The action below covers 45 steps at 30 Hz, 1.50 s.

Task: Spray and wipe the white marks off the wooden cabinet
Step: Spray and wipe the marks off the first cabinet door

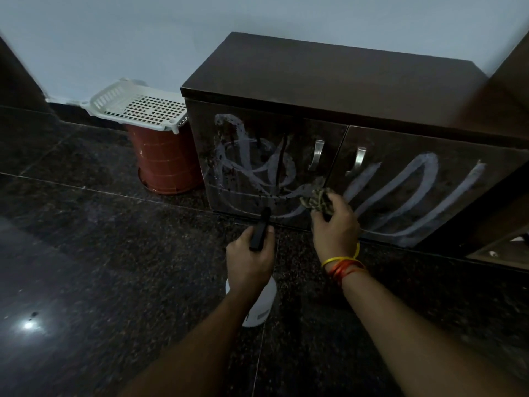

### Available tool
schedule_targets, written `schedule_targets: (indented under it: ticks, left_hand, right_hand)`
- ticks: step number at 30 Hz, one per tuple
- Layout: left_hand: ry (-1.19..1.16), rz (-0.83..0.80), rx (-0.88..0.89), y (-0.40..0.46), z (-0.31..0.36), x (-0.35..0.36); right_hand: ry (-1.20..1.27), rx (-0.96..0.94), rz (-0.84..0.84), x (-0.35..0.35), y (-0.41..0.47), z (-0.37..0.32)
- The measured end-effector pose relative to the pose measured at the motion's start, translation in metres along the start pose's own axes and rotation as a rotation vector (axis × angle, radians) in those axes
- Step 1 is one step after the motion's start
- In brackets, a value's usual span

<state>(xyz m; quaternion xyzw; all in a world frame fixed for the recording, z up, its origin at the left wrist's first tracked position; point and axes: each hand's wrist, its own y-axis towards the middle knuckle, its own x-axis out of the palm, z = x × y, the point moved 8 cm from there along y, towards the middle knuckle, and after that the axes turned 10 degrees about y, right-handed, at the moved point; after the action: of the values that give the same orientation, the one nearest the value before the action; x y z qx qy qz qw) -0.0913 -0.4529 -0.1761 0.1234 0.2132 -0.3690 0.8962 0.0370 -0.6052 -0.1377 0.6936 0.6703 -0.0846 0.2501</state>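
Dark polished stone makes the floor, and at the far left a white plastic basket lies on top of a red-brown bucket, just beside the wooden cabinet. On the left door the white marks look wet and partly smeared, with dark drips running through them. The left hand is closed around the black head of a white spray bottle, its nozzle pointing at the bottom of this door. The right hand grips a crumpled cloth and presses it on the lower edge of the left door, near the seam between the doors. I judge that wiping of the sprayed left door is starting. The right door's marks look dry and untouched, so the next move probably needs firm strokes leftward over the wet marks, then spray on the right.
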Motion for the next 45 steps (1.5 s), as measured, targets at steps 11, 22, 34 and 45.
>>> schedule_targets:
  ticks: [11,22,34,45]
  left_hand:
    - [-0.092,0.161,-0.166,0.016,-0.032,-0.002]
    - [-0.145,0.240,-0.059,0.065,-0.015,-0.020]
    - [-0.147,0.166,0.136,0.114,0.011,-0.046]
    - [-0.239,0.209,0.146,0.121,-0.005,-0.056]
  right_hand:
    - [0.810,0.865,0.270,0.057,-0.006,0.087]
    - [1.130,1.046,0.122,0.114,0.034,0.051]
    - [1.087,0.877,0.264,0.127,0.032,0.002]
    - [0.972,0.505,0.354,0.104,0.058,-0.047]
